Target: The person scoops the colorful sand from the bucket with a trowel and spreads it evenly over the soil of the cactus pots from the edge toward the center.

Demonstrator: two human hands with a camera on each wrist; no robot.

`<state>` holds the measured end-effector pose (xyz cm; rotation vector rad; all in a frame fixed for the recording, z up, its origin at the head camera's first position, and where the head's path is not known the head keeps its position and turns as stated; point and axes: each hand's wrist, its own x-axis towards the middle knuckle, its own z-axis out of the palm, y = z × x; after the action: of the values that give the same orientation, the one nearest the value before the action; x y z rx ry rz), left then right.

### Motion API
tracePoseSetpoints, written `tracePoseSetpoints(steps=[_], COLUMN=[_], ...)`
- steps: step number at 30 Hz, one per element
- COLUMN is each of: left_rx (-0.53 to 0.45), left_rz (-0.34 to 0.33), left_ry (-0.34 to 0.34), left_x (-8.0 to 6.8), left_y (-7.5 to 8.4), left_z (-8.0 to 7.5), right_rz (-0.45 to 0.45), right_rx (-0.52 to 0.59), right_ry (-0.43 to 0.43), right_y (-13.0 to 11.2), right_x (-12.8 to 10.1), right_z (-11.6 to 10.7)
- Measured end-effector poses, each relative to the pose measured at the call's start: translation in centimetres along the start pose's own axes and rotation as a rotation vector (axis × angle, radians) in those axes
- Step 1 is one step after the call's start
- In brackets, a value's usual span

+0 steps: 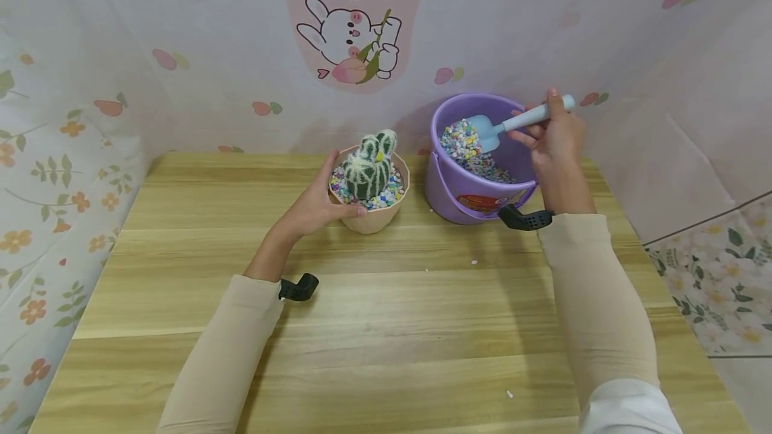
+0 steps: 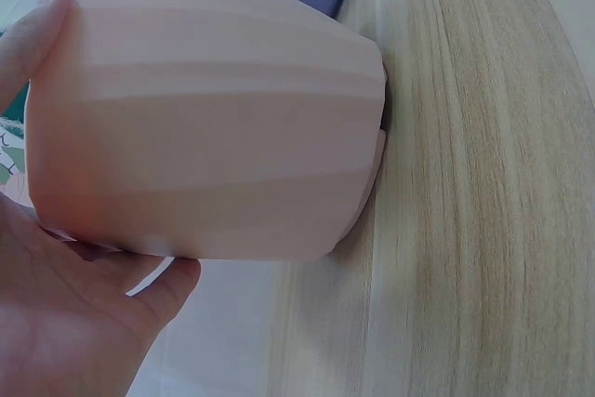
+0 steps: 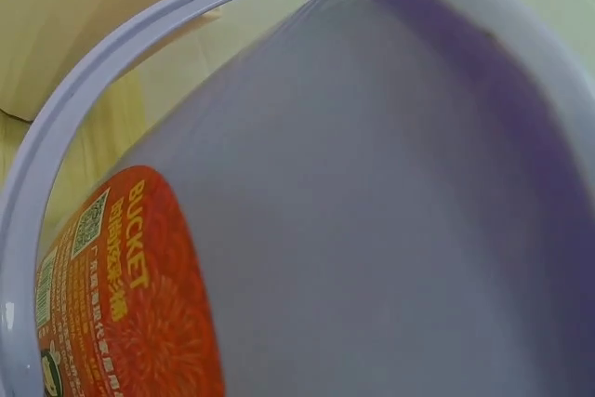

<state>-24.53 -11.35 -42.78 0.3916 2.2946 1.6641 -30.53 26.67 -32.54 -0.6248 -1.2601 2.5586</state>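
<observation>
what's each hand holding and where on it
Left hand holds the pink pot by its side wall. Right hand grips the blue scoop by its handle, over the purple bucket.

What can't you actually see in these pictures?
- Head view: how deep the pebbles go; the bucket wall hides it.
- Left wrist view: the pot fills the frame, hiding the cactus.
- Right wrist view: only bucket wall; the right hand and scoop are out of frame.
- Bucket label: fine print too small.

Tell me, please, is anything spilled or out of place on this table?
Yes, slightly. A few small pebbles lie loose on the wooden table, in front of the purple bucket, and one more lies near the front edge. Otherwise the pot and bucket stand upright.
</observation>
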Motion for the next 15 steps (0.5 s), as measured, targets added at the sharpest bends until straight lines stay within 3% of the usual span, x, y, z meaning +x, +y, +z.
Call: tracePoseSetpoints(steps=[15], left_rx=[0.026], left_rz=[-0.018], left_ry=[-0.015], left_x=[-0.09], left_y=[0.28], left_z=[-0.15], right_rz=[0.056], right_rx=[0.132], right_ry=[0.038], right_y=[-0.85], right_x=[-0.92], right_z=[-0.51])
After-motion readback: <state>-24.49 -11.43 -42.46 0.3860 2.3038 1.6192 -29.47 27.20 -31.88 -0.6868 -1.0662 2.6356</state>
